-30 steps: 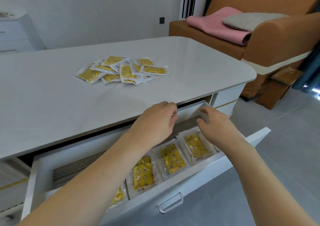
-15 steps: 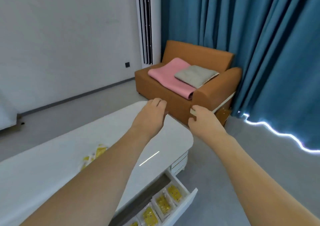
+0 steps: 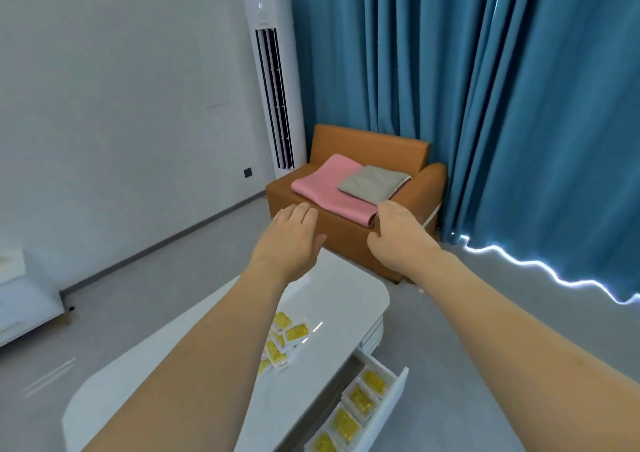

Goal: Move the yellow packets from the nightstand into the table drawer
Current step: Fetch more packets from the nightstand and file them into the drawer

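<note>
Out ahead of me, above the far end of the white surface, my left hand and right hand are raised, fingers relaxed and holding nothing, which I judge is a pause between carries. Loose yellow packets lie heaped on the surface, partly behind my left forearm. Below, the open drawer holds a neat row of packets, with its front jutting into the floor space. Room beside the surface toward the sofa looks open.
</note>
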{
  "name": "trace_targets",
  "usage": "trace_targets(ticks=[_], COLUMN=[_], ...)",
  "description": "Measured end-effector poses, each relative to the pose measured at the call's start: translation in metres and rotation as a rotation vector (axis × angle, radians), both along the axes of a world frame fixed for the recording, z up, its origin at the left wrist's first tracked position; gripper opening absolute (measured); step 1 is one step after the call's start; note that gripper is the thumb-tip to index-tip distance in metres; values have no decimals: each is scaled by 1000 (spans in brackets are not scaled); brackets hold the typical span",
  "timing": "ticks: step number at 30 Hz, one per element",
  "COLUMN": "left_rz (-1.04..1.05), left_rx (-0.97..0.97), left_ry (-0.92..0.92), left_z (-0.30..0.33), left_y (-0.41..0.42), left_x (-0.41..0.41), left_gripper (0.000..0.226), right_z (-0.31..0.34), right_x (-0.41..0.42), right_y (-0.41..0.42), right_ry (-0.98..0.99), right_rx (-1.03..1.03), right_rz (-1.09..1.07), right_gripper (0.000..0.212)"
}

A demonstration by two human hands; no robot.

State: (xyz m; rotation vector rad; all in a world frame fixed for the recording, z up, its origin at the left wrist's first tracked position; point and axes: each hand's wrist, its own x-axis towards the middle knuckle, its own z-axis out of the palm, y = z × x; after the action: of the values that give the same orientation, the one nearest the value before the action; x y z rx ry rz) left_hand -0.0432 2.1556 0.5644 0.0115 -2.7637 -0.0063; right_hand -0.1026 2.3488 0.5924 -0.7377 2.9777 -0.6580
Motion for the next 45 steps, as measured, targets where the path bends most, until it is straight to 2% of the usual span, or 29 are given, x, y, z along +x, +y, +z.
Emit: trace_targets(ticks=[4, 10, 16, 22, 27, 33, 37, 38, 41, 45], left_rz=[-2, 24, 76, 92, 96, 163, 208, 218, 260, 298], left_rx=[51, 5, 5, 3, 47, 106, 118, 110, 97, 97], left_ry=[7, 45, 73, 82, 82, 85, 96, 99, 123, 78], left_z=[24, 50, 63, 69, 81, 80, 78, 79, 79, 71], left_y=[-24, -56, -126, -241, -335, -432, -499, -521, -601, -714], left_x=[37, 85, 151, 220, 271, 306, 333, 340, 360, 391], left_gripper=[45, 44, 43, 45, 44, 45, 46, 47, 47, 46], right_z=[19, 29, 34, 47, 52, 59, 58, 58, 56, 47], right_x=[41, 83, 140, 218, 273, 306, 311, 316, 338, 368], right_y=[-19, -52, -123, -234, -333, -431, -507, -531, -610, -725], right_ry=[10, 20, 26, 33, 12, 24, 19, 27, 21, -41], right_rx=[-37, -22, -22, -93, -86, -72, -99, -98, -89, -118], right_rz=[-40, -20, -2, -7, 34, 91, 101, 111, 174, 200], right_gripper=[46, 42, 51, 58, 45, 45, 13, 14, 38, 43])
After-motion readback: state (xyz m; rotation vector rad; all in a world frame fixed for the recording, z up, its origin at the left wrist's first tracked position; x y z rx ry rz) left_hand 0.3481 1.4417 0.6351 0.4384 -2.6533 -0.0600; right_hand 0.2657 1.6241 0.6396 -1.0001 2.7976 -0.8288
